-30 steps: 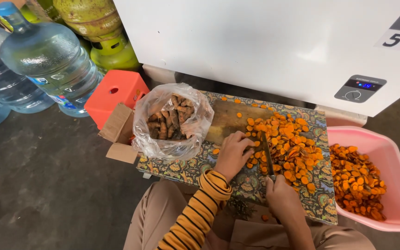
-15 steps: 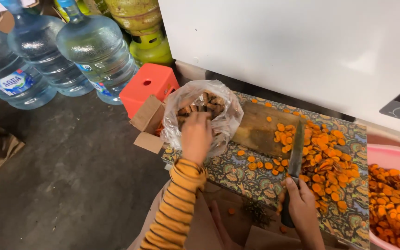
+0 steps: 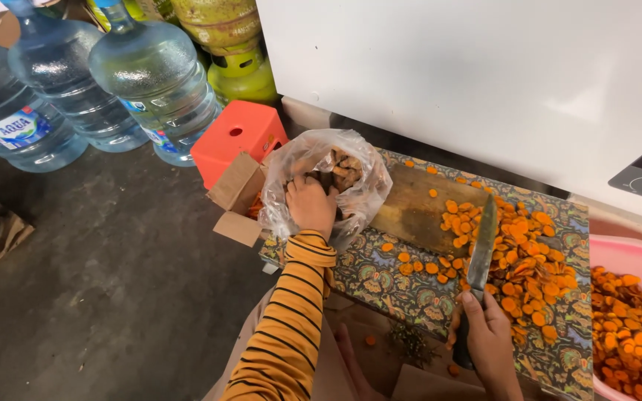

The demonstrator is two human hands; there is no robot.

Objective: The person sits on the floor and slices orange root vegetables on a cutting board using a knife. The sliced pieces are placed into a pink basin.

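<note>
My left hand point(image 3: 311, 204) reaches into the clear plastic bag point(image 3: 326, 183) of brown roots point(image 3: 342, 169); I cannot tell how its fingers are set. My right hand point(image 3: 489, 334) grips the knife point(image 3: 478, 256), blade resting among orange slices point(image 3: 523, 249) on the patterned counter point(image 3: 380, 278). A wooden board point(image 3: 414, 208) lies between bag and slices; a pink basin point(image 3: 629, 260) sits right.

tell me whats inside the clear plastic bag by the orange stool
Brown root pieces fill the clear plastic bag, and the left hand reaches into it. Whatever its fingers grip, and the bag's bottom, is hidden.
</note>
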